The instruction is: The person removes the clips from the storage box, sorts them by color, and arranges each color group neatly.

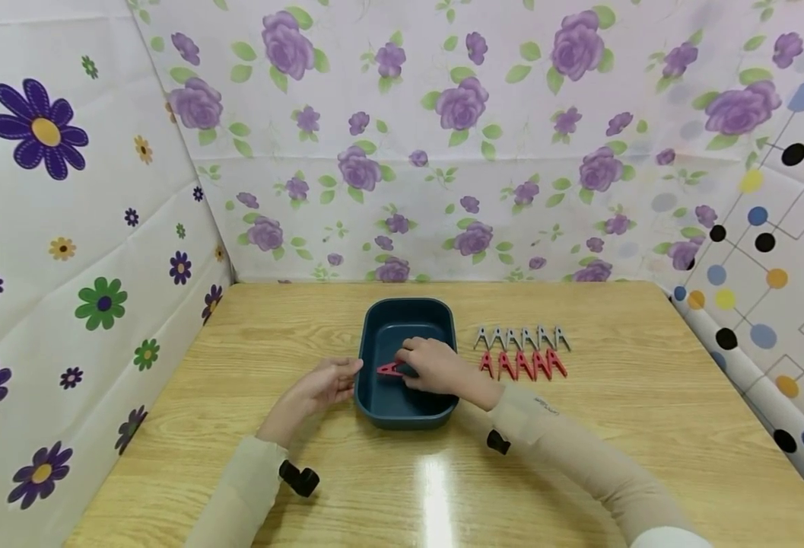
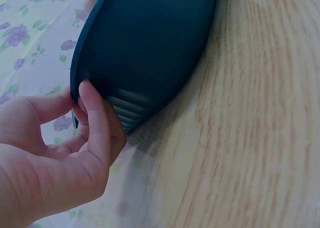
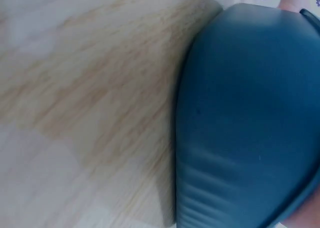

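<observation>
A dark blue rectangular bin [image 1: 407, 420] stands on the table. My left hand [image 1: 329, 380] pinches its left rim between thumb and fingers, which the left wrist view shows close up at the bin's outer wall [image 2: 150, 48]. My right hand [image 1: 436, 367] reaches into the bin and grips a red clothespin [image 1: 388, 370], which points left above the bin's floor. In the right wrist view the bin's side [image 3: 245, 108] hides most of that hand. To the right of the bin lie a row of grey clothespins [image 1: 526, 338] and, nearer, a row of red clothespins [image 1: 523, 365].
The wooden table [image 1: 621, 426] carries the bin and both clothespin rows. A flowered cloth [image 1: 415, 198] hangs behind it, with patterned sheets on the left [image 1: 100, 228] and right [image 1: 778, 251]. A black strap piece [image 1: 299, 478] sits at the left wrist.
</observation>
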The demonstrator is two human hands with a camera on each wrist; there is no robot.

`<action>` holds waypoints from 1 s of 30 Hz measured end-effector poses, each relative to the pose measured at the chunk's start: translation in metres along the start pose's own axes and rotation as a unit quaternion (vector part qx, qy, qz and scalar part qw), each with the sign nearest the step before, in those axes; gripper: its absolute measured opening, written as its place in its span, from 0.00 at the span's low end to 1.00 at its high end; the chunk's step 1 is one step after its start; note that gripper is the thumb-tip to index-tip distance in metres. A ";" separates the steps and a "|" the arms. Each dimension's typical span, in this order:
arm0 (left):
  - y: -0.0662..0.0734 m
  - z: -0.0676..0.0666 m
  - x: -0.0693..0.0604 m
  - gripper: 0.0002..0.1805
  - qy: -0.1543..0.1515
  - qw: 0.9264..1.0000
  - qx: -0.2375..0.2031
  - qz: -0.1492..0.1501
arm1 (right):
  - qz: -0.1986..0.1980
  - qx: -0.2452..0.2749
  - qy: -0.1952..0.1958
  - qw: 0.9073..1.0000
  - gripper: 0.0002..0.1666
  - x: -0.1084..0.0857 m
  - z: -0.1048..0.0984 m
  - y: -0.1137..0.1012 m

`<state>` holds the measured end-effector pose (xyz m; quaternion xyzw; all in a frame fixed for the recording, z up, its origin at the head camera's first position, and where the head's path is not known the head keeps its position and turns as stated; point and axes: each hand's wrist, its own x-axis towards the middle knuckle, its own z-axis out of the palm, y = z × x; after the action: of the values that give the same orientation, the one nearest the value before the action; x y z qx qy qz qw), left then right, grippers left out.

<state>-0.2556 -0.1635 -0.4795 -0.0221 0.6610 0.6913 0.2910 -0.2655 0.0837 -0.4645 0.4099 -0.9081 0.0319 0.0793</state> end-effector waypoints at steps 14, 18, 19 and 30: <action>0.000 0.000 -0.001 0.08 0.000 1.000 0.009 0.003 | 0.010 0.062 0.129 0.990 0.20 -0.024 -0.006 0.017; 0.002 0.001 -0.001 0.08 0.001 1.000 0.011 -0.002 | 0.028 0.073 0.155 0.985 0.19 -0.032 -0.005 0.020; 0.002 0.002 -0.001 0.08 0.001 1.000 0.011 -0.002 | 0.036 0.077 0.162 0.983 0.19 -0.034 -0.006 0.020; 0.010 0.012 -0.009 0.08 0.033 0.998 0.054 -0.002 | 0.180 0.208 0.175 0.945 0.17 -0.056 -0.006 0.012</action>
<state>-0.2483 -0.1558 -0.4650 -0.0306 0.7064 0.6531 0.2710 -0.2374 0.1334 -0.4677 0.2345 -0.9118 0.3052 0.1430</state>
